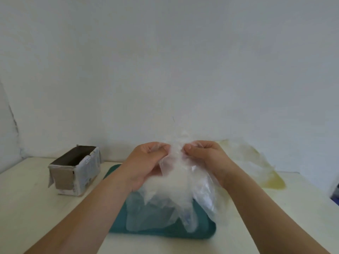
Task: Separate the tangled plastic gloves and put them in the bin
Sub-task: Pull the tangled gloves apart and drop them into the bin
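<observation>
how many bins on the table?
1. The open cardboard bin sits on the table at the far left, left of the left hand. None visible elsewhere.

I seem to be in a plain room at home, or some makeshift work corner; I can't tell which. A bare white wall [165, 61] stands right behind my cream table [36, 208], with a dark crack at its left edge. On the table sit a teal mat [121, 226] and a bin [75, 169] made from a cut-down, taped cardboard box.
</observation>
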